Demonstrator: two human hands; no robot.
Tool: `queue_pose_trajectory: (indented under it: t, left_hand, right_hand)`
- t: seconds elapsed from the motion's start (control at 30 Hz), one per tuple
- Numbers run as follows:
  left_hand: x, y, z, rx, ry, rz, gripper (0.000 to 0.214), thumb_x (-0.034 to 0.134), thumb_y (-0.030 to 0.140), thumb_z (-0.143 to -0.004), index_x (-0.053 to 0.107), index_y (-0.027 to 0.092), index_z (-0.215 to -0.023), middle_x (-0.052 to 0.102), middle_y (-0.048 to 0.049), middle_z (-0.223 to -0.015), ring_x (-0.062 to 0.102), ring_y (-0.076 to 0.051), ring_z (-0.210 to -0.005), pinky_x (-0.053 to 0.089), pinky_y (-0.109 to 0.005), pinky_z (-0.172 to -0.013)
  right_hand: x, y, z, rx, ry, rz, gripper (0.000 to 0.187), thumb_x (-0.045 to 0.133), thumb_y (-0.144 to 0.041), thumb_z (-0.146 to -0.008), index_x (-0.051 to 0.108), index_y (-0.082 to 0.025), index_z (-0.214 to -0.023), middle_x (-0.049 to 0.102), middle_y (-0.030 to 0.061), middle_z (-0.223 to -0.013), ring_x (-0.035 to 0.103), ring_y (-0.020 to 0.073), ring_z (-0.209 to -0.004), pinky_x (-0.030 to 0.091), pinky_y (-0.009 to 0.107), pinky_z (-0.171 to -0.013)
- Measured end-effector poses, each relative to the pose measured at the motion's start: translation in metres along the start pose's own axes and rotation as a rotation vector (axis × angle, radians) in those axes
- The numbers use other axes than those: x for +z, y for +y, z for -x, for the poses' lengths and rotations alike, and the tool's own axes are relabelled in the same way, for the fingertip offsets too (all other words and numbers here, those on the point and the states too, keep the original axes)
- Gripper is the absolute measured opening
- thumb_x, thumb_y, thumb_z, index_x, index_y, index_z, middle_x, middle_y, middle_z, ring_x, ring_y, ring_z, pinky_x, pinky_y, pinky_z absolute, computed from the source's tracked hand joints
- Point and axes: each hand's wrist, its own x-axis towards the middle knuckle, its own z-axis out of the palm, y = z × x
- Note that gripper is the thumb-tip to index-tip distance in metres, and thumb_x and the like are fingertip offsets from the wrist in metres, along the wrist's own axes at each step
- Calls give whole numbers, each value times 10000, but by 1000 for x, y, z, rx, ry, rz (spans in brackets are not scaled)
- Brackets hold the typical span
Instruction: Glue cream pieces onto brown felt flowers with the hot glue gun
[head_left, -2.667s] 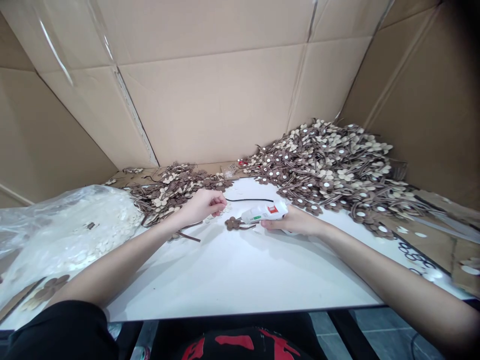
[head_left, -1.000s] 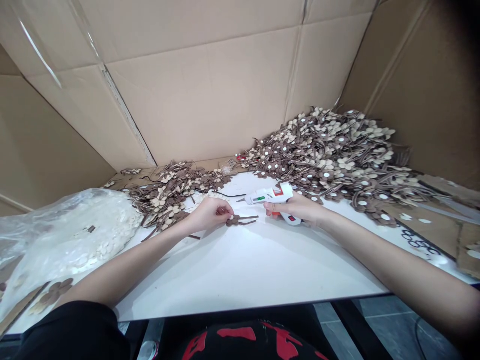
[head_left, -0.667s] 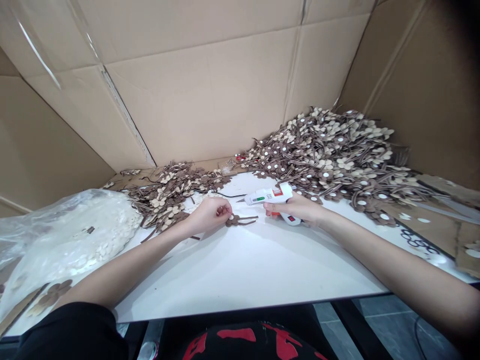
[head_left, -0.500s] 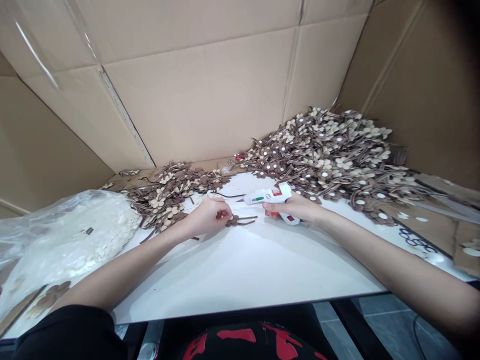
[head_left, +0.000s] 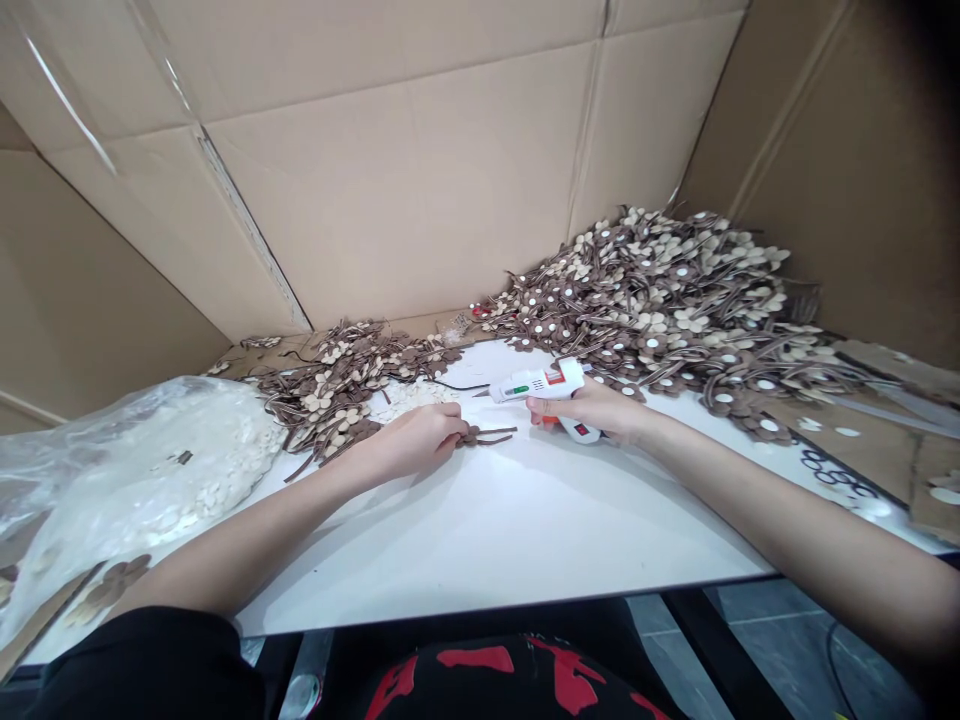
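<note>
A white hot glue gun is in my right hand, with fingers wrapped round its handle and the nozzle pointing left. My left hand is closed, its fingertips pressed on the edge of a brown fabric-like flower lying on the white table. Two thin brown strips trail from that flower to the right. The left fingers hide part of it. The nozzle tip sits a little above and beyond the flower, apart from it. Behind my left hand lie small white discs.
A large heap of brown and beige flowers rises at the back right; a smaller pile lies back left. A clear plastic bag of white discs is at the left. Cardboard walls enclose the white table.
My left hand has shifted slightly right and turned, its fingers now down at the flower's edge. The glue gun stays almost in place in my right hand.
</note>
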Motion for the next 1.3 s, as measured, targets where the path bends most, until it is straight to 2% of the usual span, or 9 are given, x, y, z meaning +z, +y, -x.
queue_pose_trajectory:
  t: [0.2,0.37,0.47,0.6,0.77,0.9,1.03,1.17,1.3]
  left_hand:
    - [-3,-2,1,13,-19,51,360,394,49,-772,659,203,-960,594,-50,-860,574,-151,-767,415,-217,-668]
    - [-5,-3,3,-34,-30,117,397,387,46,-756,655,228,-986,625,-35,-929,582,-159,-825,417,-221,-700]
    - [-5,-8,3,-64,-41,202,368,400,78,-768,648,228,-994,636,-22,-978,579,-155,-862,416,-220,-714]
    - [-4,-18,1,-43,-100,323,254,464,118,-748,645,171,-918,647,-32,-866,575,-133,-739,407,-197,-617]
    - [-8,-20,0,-69,38,322,76,539,187,-740,566,148,-799,589,-8,-723,515,-106,-617,364,-183,-533]
    - [-11,-17,2,-62,89,241,150,536,279,-780,571,150,-848,583,-33,-813,524,-128,-697,387,-210,-603]
    - [-4,-14,2,-57,4,223,217,576,322,-761,602,172,-916,573,-40,-866,527,-138,-727,397,-223,-629]
    - [2,-13,1,-104,-13,335,229,611,322,-726,566,164,-885,573,-42,-883,536,-133,-714,397,-206,-568]
    - [-11,-7,2,-115,-100,476,165,596,303,-748,543,163,-819,605,-8,-789,535,-110,-659,387,-185,-525]
  right_hand:
    - [0,1,0,37,-12,-38,357,674,-491,-627,638,-148,-718,652,52,-747,548,140,-642,419,256,-592]
    - [1,1,0,29,-13,-24,360,663,-501,-641,634,-147,-705,650,50,-729,555,141,-632,415,253,-573]
    - [2,0,0,56,11,6,364,648,-509,-655,632,-148,-696,635,45,-665,555,146,-624,414,256,-570]
    - [3,-1,1,100,44,16,357,653,-511,-649,642,-156,-688,649,45,-701,555,140,-617,410,252,-558]
    - [2,0,1,68,21,9,353,656,-503,-649,643,-151,-678,646,44,-726,552,135,-616,407,250,-557]
    - [3,-2,3,61,13,-29,344,682,-484,-628,637,-150,-695,634,32,-714,543,126,-605,397,239,-540]
    - [4,-5,3,45,12,-47,339,673,-480,-641,619,-148,-683,614,15,-661,522,111,-571,387,231,-526]
    - [4,-2,1,39,26,-52,335,674,-474,-644,616,-151,-711,632,23,-695,525,112,-572,393,233,-519]
    - [3,4,-4,-14,9,-87,310,683,-448,-648,624,-154,-723,644,29,-718,542,117,-609,418,235,-551]
